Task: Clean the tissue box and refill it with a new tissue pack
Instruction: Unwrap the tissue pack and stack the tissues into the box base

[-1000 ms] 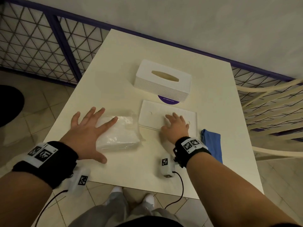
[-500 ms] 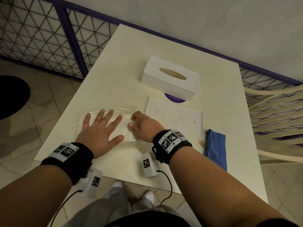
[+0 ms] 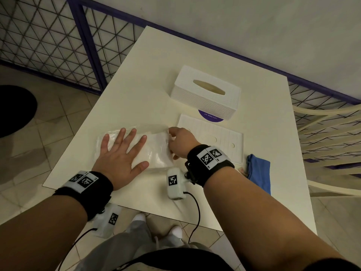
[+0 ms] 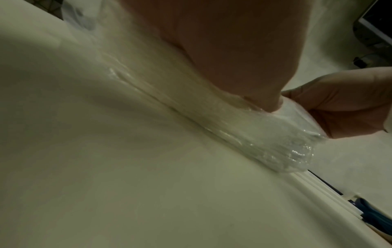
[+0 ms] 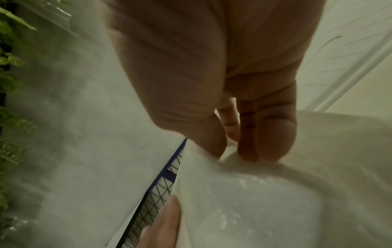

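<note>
A clear-wrapped tissue pack (image 3: 156, 151) lies on the near left of the white table (image 3: 148, 79). My left hand (image 3: 121, 151) presses flat on top of it, fingers spread. My right hand (image 3: 180, 142) pinches the plastic wrap at the pack's right end; in the right wrist view the thumb and fingers (image 5: 265, 139) close on the wrap (image 5: 254, 193). The left wrist view shows the crinkled wrap (image 4: 286, 147) under my palm. The white tissue box (image 3: 205, 92) stands further back, its oval slot up. Its flat white bottom panel (image 3: 214, 137) lies in front of it.
A blue cloth (image 3: 258, 173) lies at the table's right near edge. A purple round sticker (image 3: 211, 116) shows under the box. A cream chair (image 3: 332, 133) stands right of the table, a purple mesh fence (image 3: 58, 40) to the left and behind.
My right hand left the bottom panel and moved left to the pack's right end, where it now pinches the wrap. The left hand stays flat on the pack.
</note>
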A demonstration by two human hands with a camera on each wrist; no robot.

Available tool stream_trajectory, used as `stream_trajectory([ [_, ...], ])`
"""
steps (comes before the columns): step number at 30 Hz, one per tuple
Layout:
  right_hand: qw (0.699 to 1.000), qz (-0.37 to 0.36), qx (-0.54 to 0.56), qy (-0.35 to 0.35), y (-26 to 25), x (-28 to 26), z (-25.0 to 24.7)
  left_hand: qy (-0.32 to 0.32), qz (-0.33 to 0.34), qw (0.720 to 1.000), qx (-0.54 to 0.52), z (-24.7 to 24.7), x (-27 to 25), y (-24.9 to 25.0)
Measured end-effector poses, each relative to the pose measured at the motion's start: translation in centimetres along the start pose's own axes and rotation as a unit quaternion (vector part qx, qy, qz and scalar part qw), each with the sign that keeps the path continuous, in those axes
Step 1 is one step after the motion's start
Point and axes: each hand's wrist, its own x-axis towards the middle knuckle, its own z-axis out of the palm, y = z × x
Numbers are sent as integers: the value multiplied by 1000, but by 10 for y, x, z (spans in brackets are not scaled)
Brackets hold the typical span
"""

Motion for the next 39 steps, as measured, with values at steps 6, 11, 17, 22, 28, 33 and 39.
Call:
stream_trajectory([
  [6, 990, -56, -117, 61, -1, 4, 6, 5, -2, 1000, -1, 1, -1, 1],
  [11, 991, -77, -52, 98, 0, 7, 8, 7, -5, 1000, 0, 2, 0, 1],
  [17, 999, 5, 28, 40, 3, 8, 8, 9, -8, 1000, -4, 2, -1, 0],
  [22, 992, 12, 99, 77, 6, 11, 13, 18, -15, 1000, -12, 0, -1, 2],
  [28, 971, -12, 181, 157, 10, 8, 20, 24, -36, 999, -13, -1, -4, 6],
  [33, 979, -69, 76, 176, 18, 9, 22, 19, -43, 999, -17, 2, -6, 7],
  [39, 982, 19, 147, 114, 12, 6, 16, 18, -44, 999, -14, 1, -5, 8],
])
